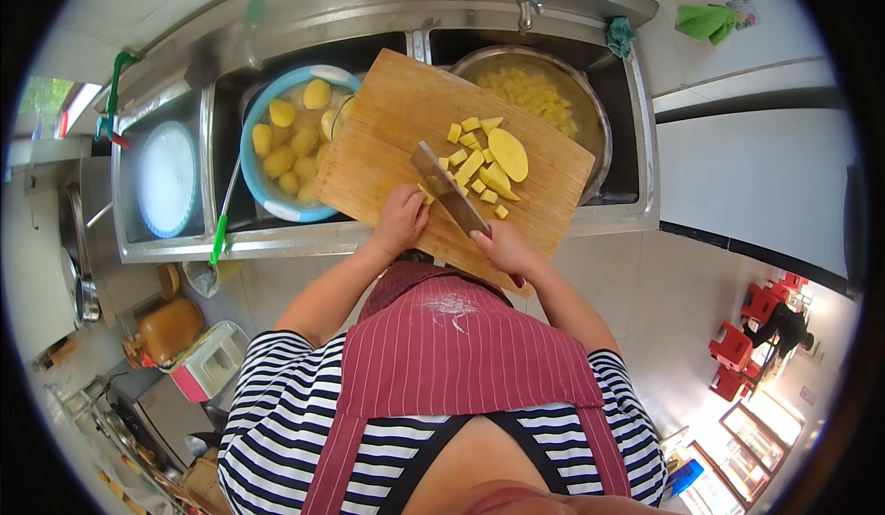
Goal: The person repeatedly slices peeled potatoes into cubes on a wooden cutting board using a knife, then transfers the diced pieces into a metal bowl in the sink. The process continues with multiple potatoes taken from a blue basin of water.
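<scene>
My right hand (pixel 508 247) grips the handle of a cleaver (pixel 453 193), its broad blade slanting up and left across a wooden cutting board (pixel 387 124). Under the curled fingers of my left hand (pixel 402 219), a potato piece (pixel 426 193) shows beside the blade. Cut potato cubes (pixel 471 164) and thicker strips lie scattered right of the cleaver. Among them rests a flat oval potato piece (pixel 508 155). The board lies tilted across the sink, over parts of two basins.
Peeled potatoes sit in water in a blue-rimmed basin (pixel 250 162). A metal bowl (pixel 600 121) holds diced potato in water. A green-handled tool (pixel 220 235) leans at the sink's front edge. The faucet (pixel 527 3) rises behind the board; a white surface (pixel 753 183) stands at right.
</scene>
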The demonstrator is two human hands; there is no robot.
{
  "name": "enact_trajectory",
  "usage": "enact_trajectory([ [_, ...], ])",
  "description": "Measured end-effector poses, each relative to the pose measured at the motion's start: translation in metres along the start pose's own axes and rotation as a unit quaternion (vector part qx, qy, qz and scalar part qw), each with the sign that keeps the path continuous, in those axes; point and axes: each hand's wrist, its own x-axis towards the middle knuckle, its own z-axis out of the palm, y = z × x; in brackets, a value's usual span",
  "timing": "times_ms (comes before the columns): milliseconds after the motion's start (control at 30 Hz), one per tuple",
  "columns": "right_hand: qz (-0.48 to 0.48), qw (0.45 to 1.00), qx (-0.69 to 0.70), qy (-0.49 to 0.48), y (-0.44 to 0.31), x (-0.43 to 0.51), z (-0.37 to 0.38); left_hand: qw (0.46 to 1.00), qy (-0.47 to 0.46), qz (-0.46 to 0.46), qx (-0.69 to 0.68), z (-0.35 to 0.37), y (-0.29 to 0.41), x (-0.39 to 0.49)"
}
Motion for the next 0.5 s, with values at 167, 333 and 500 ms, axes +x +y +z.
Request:
enact_trajectory([
  [167, 0.080, 0.977, 0.178, 0.087, 0.023, -0.037, -0.031, 0.991, -0.072, 0.105, -0.045, 0.014, 0.031, 0.029],
  [333, 0.051, 0.944, 0.219, 0.240, 0.028, -0.080, -0.068, 0.967, -0.148, 0.166, 0.128, 0.052, 0.067, 0.118],
  [500, 0.057, 0.945, 0.195, 0.257, 0.032, -0.102, -0.082, 0.870, -0.403, 0.168, 0.230, 0.070, 0.066, 0.202],
])
